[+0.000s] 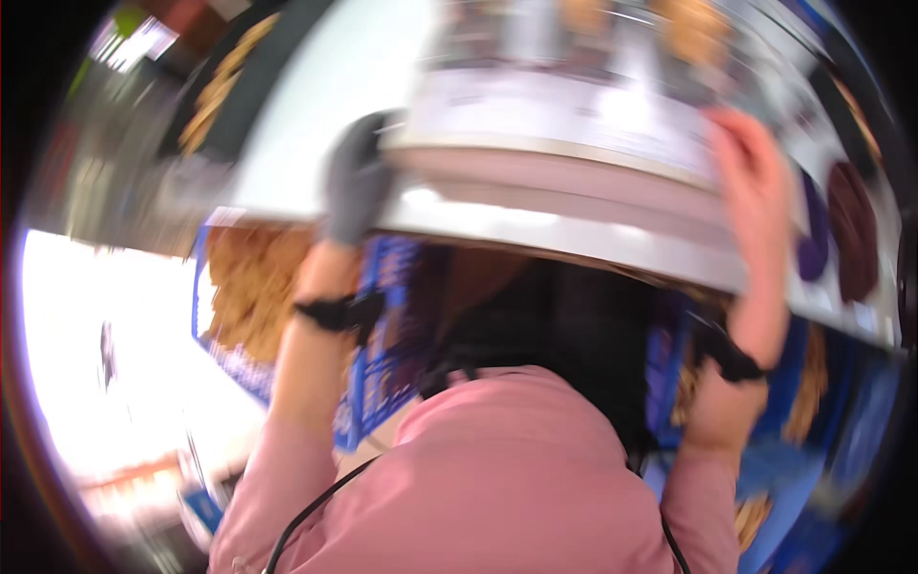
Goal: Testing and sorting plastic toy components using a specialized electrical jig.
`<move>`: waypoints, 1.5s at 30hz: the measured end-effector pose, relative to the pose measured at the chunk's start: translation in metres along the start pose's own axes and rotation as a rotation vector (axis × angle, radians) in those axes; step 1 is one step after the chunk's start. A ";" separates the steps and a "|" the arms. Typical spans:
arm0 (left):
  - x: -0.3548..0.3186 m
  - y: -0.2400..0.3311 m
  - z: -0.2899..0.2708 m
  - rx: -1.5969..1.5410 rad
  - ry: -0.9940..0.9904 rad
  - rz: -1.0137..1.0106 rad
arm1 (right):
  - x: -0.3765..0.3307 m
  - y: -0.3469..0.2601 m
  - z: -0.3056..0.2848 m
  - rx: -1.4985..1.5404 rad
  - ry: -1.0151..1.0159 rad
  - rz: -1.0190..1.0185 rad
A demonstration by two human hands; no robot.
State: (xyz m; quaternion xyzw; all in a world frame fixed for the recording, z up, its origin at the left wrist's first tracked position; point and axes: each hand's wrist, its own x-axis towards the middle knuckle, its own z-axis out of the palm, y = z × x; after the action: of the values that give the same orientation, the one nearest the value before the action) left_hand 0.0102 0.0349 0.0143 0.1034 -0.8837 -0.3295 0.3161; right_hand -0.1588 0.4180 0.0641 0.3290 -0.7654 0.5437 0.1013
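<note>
Between my two hands is a wide white tray-like thing (564, 115) with a straight front edge, smeared by motion. My left hand (360, 177), in a grey glove, is closed on its left front corner. At the right edge my bare right hand (751, 177) has its fingers bent over the side. Blurred orange-brown pieces (693, 33) and dark shapes appear at the far part of the tray-like thing; I cannot make out their kind. Beneath it lies a white table (306, 124).
Below the table's left side is a blue crate (359, 392) near a heap of tan pieces (253, 282). Further blue crates (803, 383) stand low on the right. Dark brown (851, 230) and purple (813, 230) flat pieces lie at the table's right side.
</note>
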 end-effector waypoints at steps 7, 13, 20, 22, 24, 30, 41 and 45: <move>0.006 0.027 0.000 0.235 -0.004 -0.077 | 0.000 0.005 -0.015 -0.227 -0.054 0.067; 0.005 0.029 0.000 0.241 0.007 -0.082 | -0.001 0.007 -0.019 -0.325 -0.066 0.070; 0.004 0.024 -0.001 0.167 -0.004 -0.132 | 0.000 0.001 -0.016 -0.389 -0.072 0.032; 0.004 0.023 -0.002 0.131 -0.001 -0.163 | 0.001 0.001 -0.016 -0.380 -0.083 0.043; 0.006 0.023 -0.002 0.085 -0.004 -0.177 | 0.002 -0.001 -0.015 -0.380 -0.081 0.029; 0.005 0.024 -0.006 -0.077 0.028 -0.170 | -0.002 -0.019 -0.002 -0.347 -0.025 -0.005; 0.016 0.080 0.001 -0.180 0.123 -0.001 | -0.001 -0.037 0.003 -0.337 -0.010 -0.026; 0.023 0.097 0.009 -0.061 0.012 0.060 | -0.001 -0.037 0.004 -0.353 -0.003 -0.050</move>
State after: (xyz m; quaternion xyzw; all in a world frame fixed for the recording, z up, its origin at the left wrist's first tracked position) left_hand -0.0109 0.1049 0.0833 0.0691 -0.8739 -0.3460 0.3343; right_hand -0.1346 0.4081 0.0899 0.3256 -0.8407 0.3979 0.1698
